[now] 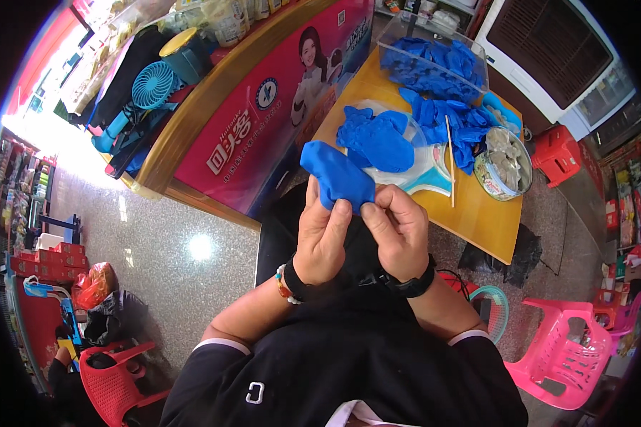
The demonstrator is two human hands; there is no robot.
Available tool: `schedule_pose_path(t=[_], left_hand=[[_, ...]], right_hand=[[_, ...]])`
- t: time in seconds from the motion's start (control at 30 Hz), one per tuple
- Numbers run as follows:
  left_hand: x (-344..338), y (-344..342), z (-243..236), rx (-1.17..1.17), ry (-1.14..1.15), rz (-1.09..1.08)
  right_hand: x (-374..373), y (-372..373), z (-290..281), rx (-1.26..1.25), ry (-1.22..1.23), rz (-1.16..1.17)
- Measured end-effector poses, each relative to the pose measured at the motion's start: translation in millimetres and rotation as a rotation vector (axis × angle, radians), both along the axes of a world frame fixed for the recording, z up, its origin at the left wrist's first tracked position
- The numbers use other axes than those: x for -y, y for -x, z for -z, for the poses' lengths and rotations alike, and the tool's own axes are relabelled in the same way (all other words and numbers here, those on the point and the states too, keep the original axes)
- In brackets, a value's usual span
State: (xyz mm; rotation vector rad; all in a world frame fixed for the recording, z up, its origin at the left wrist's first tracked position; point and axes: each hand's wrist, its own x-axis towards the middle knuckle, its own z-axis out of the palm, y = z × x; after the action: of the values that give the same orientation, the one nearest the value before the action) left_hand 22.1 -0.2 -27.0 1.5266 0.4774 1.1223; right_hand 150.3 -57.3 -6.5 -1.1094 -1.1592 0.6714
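Between my two hands is a piece of blue cloth (337,173), folded and puffed up, its exact kind unclear. My left hand (320,238) grips its lower left part, with thumb and fingers pressed together. At its lower right edge, my right hand (402,238) pinches the cloth between thumb and curled fingers. Just beyond, flat blue cloth pieces (386,146) lie stacked on a pale fan-shaped sheet (431,174) on the wooden table (488,224). Beside them rests a thin wooden stick (450,160). A crumpled blue pile (441,117) spreads farther back.
A clear bin (434,71) of blue pieces stands at the table's far end. Near the right edge is a round tin (504,167) holding greyish pieces. A counter (263,107) borders the left. Pink (566,349) and red (110,384) chairs flank me.
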Motion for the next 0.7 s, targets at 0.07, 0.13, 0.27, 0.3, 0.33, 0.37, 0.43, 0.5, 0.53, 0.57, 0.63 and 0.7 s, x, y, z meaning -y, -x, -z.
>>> schedule_pose_path(t=[0.07, 0.13, 0.27, 0.3, 0.33, 0.37, 0.43, 0.5, 0.53, 0.57, 0.63, 0.7], left_hand=[[1, -2, 1, 0.062, 0.103, 0.059], [0, -3, -4, 0.124, 0.201, 0.125], [-1, 1, -23, 0.218, 0.385, 0.418], [0, 1, -26, 0.263, 0.391, 0.402], [2, 1, -28, 0.307, 0.397, 0.388], [2, 4, -29, 0.314, 0.459, 0.387], [-2, 9, -30, 0.287, 0.371, 0.346], [-2, 15, -30, 0.248, 0.284, 0.295], [-1, 16, -28, 0.247, 0.287, 0.303], [0, 17, -25, 0.220, 0.222, 0.277], [-1, 21, -25, 0.132, 0.182, 0.325], [2, 22, -25, 0.137, 0.187, 0.312]], right_hand=[[2, 3, -1, 0.106, -0.015, 0.028], [4, 10, -5, 0.303, -0.127, 0.050], [10, 12, -5, 0.344, -0.174, 0.090], [11, 11, -6, 0.367, -0.171, 0.091], [12, 9, -8, 0.364, -0.171, 0.102], [13, 7, -11, 0.435, -0.152, 0.026], [12, 8, -11, 0.579, -0.181, -0.005], [15, 12, -12, 0.279, -0.060, -0.047], [17, 14, -13, -0.023, 0.058, -0.100], [17, 16, -15, -0.023, 0.059, -0.091], [12, 18, -26, -0.031, 0.011, -0.060], [14, 14, -32, 0.131, -0.028, -0.015]])
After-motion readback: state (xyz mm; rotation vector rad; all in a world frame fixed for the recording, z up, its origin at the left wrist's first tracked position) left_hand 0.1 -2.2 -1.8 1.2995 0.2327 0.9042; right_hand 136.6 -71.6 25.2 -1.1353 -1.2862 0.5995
